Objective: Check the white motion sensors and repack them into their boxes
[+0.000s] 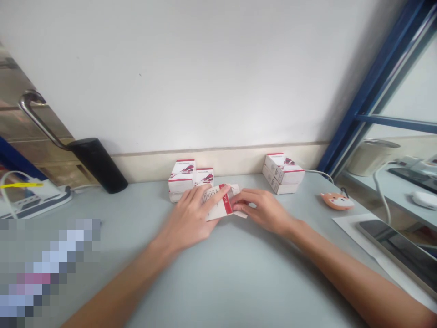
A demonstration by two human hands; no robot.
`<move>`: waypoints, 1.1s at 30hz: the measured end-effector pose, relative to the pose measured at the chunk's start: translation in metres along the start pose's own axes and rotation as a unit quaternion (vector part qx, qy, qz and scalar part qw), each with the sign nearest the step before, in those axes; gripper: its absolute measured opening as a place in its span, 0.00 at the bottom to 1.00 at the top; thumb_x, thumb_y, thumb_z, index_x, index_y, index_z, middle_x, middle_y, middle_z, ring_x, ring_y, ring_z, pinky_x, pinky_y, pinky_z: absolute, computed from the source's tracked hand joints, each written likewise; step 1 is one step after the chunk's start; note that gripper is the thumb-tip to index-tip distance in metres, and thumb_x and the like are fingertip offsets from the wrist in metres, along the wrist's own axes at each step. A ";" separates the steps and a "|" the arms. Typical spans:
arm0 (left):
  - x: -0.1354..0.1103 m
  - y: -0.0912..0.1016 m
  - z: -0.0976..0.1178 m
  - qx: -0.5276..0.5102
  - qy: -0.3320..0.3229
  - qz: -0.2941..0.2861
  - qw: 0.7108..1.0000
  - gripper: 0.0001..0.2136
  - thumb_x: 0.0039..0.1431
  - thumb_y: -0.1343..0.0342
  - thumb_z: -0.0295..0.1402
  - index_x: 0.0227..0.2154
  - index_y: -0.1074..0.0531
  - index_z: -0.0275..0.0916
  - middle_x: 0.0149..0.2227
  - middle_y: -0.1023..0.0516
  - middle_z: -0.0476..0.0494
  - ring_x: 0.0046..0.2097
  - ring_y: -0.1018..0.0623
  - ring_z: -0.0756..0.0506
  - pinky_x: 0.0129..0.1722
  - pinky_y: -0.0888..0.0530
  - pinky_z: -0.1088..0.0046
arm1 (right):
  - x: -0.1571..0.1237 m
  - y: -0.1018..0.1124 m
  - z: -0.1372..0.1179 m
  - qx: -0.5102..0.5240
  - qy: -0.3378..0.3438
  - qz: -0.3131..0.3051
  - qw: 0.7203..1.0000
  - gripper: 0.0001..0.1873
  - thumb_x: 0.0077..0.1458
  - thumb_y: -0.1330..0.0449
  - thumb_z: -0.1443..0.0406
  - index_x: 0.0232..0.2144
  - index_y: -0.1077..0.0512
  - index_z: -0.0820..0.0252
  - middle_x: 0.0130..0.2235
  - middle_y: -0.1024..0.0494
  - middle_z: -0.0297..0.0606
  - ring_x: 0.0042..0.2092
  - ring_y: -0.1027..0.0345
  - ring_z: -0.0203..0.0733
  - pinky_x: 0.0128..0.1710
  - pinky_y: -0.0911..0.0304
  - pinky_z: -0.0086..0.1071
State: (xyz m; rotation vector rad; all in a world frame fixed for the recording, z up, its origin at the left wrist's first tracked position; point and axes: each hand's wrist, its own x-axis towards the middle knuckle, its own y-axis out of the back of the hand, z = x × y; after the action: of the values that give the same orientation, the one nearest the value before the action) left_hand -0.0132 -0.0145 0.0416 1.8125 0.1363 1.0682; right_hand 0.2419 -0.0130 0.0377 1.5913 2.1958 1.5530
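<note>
A small white and red carton (221, 206) lies on the grey table (239, 273), its end flap toward the right. My left hand (193, 216) rests on top of it with the fingers laid flat over its left half. My right hand (262, 208) pinches the carton's right end, fingertips curled at the flap. Behind my left hand stand more cartons of the same kind (186, 177), stacked against the wall. A second stack of white and red cartons (282, 173) sits to the right, behind my right hand.
A black cylinder (99, 165) leans at the back left by a metal door handle (37, 116). An orange fox-shaped object (337, 201) lies to the right, beyond it a dark tablet (399, 248) on white paper. A blue frame (378, 82) borders the right side.
</note>
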 end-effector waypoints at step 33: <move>0.082 -0.040 0.031 -0.050 -0.036 -0.108 0.992 0.28 0.66 0.38 0.36 0.67 0.34 0.46 0.64 0.27 0.34 0.63 0.27 0.34 0.62 0.29 0.48 | 0.009 0.078 0.052 0.357 -0.257 0.583 0.683 0.11 0.54 0.39 0.58 0.29 0.38 0.54 0.27 0.29 0.28 0.29 0.27 0.38 0.27 0.24 0.34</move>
State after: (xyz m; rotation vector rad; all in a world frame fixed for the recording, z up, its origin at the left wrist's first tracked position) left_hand 0.0726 0.0266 0.0560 1.6999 0.2256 0.8426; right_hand 0.3200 0.0284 0.0712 3.4459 1.3924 -0.1476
